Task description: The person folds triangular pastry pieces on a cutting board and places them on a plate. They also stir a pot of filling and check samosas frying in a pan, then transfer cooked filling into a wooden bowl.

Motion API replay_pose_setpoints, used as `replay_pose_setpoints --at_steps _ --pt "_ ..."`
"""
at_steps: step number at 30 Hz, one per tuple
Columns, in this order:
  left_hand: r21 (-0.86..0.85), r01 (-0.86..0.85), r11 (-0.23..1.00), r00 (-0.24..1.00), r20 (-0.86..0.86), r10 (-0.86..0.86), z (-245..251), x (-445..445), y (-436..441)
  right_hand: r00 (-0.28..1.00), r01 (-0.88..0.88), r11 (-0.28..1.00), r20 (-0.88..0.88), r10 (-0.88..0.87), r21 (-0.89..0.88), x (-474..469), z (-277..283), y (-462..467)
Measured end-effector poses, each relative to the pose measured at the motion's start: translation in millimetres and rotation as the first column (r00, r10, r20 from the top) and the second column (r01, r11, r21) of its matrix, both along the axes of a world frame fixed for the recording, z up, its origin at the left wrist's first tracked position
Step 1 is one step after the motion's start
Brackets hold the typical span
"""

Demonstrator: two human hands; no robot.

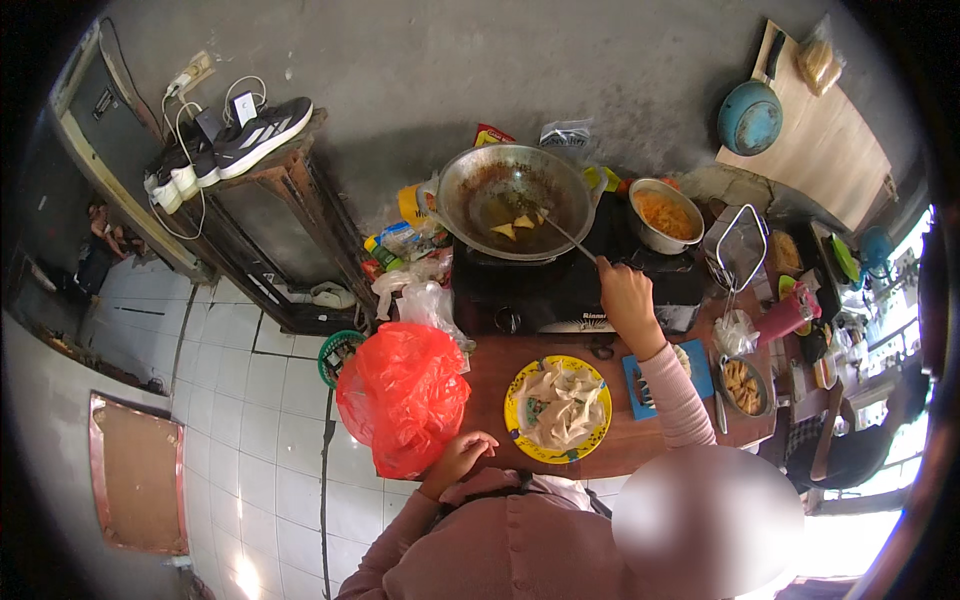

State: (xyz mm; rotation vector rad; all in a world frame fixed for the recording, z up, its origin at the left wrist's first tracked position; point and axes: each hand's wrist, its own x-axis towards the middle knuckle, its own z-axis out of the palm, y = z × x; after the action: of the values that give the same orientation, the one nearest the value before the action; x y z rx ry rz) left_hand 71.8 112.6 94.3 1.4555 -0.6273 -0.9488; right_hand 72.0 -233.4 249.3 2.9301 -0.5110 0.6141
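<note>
My right hand [628, 300] grips the thin handle of a metal cooking utensil [571, 238], whose far end reaches into a large wok [469, 191]. A few folded, golden pastries [505, 230] lie in oil at the bottom of the wok. The wok stands on the left side of a black Rinnai gas stove [480, 292]. My left hand [461, 459] hovers or rests at the table's front edge, beside a red plastic bag [412, 397]; its fingers are loosely curled and nothing shows in them. Between my hands, a yellow-rimmed plate [516, 390] bears several pale, uncooked folded pastries [562, 401].
A pot of orange shredded filling [666, 212] sits at the stove's right. Beyond it stands a wire strainer [737, 247]. Browned pastries fill a bowl [742, 386] near a blue board [694, 360]. Plastic packaging [427, 304] crowds the left. Shoes [262, 139] top a wooden cabinet [281, 180].
</note>
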Motion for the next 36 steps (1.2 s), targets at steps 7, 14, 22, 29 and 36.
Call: replay_pose_setpoints --at_steps 7,14,22,29,36 --pt "0.035 0.032 0.999 0.998 0.047 -0.033 -12.9 19.8 -16.9 0.997 0.027 0.977 -0.078 -0.010 0.212 15.2 -18.1 -14.0" --pt "-0.002 0.009 1.000 0.999 -0.043 -0.009 -16.8 18.2 -12.4 0.986 -0.152 0.827 0.143 0.088 0.541 24.7 -15.1 -34.5" --pt "-0.033 0.026 0.999 1.000 -0.002 -0.026 -20.5 18.2 -13.3 0.993 -0.112 0.811 0.089 0.075 0.574 9.2 9.5 -18.6" --pt "-0.020 0.016 1.000 1.000 -0.016 -0.016 -13.2 18.5 -11.5 0.997 -0.058 0.825 0.075 0.019 0.562 -8.7 31.0 8.4" --pt "-0.013 0.023 1.000 1.000 0.005 -0.023 -14.0 18.8 -8.4 0.995 0.010 0.961 0.090 -0.037 0.278 -8.4 17.0 6.0"
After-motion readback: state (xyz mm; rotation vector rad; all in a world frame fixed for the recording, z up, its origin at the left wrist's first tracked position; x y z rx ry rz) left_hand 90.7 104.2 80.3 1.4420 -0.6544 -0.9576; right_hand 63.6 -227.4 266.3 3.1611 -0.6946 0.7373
